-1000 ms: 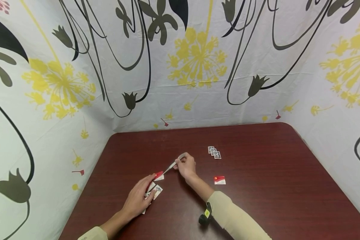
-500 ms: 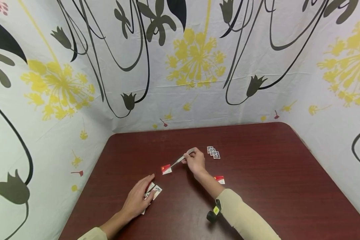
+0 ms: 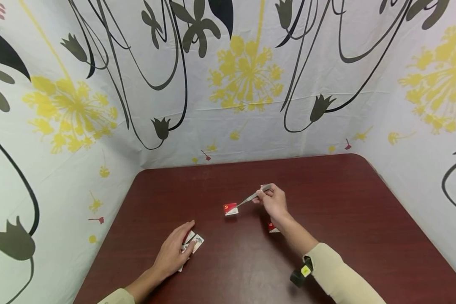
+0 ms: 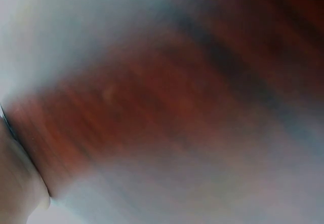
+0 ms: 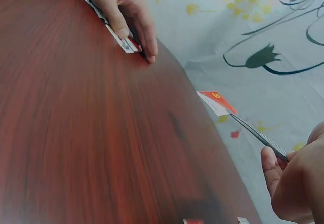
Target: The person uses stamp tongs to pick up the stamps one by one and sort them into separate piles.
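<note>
"Right hand [image 3: 274, 203]?"
"Pinching tweezers [image 3: 251, 197] that hold a red-and-white card [image 3: 230, 209] above the table [image 3: 228, 270]. Left hand [image 3: 172, 249] rests outstretched on white cards [image 3: 199, 242]."
"What's hidden?"
"Forearm [image 3: 299, 235] partly hides another red card [image 3: 271, 226]."

Cloth-screened work corner, floral hangings [image 3: 148, 101] on 3 sides, reddish-brown table [image 3: 349, 207]

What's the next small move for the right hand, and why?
I'd probably carry the raised card to the right and lower it beside the matching red-and-white card. The right hand holds the tweezers, whose tips grip the raised card above the table, while its match lies there, partly hidden by the forearm.
</note>
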Action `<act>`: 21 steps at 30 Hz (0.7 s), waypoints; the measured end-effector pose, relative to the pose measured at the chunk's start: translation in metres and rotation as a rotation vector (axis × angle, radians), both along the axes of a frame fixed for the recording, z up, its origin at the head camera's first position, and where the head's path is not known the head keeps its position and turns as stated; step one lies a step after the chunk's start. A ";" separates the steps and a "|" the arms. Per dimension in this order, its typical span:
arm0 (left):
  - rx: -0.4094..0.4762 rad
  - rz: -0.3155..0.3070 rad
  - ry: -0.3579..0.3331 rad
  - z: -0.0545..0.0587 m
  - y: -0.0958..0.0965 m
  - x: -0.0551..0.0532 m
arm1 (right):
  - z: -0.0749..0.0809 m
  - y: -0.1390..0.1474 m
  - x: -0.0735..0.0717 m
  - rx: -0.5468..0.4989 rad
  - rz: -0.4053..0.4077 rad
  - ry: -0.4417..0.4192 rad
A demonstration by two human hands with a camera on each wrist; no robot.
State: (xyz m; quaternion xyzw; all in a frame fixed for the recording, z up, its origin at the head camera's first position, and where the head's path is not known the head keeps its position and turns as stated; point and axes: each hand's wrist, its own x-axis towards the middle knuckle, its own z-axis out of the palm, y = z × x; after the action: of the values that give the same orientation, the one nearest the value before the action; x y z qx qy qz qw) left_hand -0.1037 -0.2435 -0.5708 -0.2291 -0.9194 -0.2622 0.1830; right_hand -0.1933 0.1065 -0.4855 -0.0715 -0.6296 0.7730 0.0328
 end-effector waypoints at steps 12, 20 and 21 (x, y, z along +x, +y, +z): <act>-0.001 0.006 -0.008 0.000 -0.001 -0.001 | 0.003 0.066 0.031 -0.009 -0.007 -0.064; -0.004 0.009 -0.012 0.000 -0.001 -0.001 | -0.003 0.105 0.049 -0.011 -0.009 -0.099; -0.003 0.009 -0.011 -0.001 -0.001 -0.001 | -0.004 0.109 0.052 -0.010 -0.011 -0.101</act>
State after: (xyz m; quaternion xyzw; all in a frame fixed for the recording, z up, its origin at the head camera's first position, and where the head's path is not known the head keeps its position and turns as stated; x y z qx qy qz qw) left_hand -0.1043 -0.2448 -0.5715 -0.2240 -0.9218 -0.2612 0.1785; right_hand -0.1415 0.2156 -0.4891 -0.1140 -0.6262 0.7713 0.0050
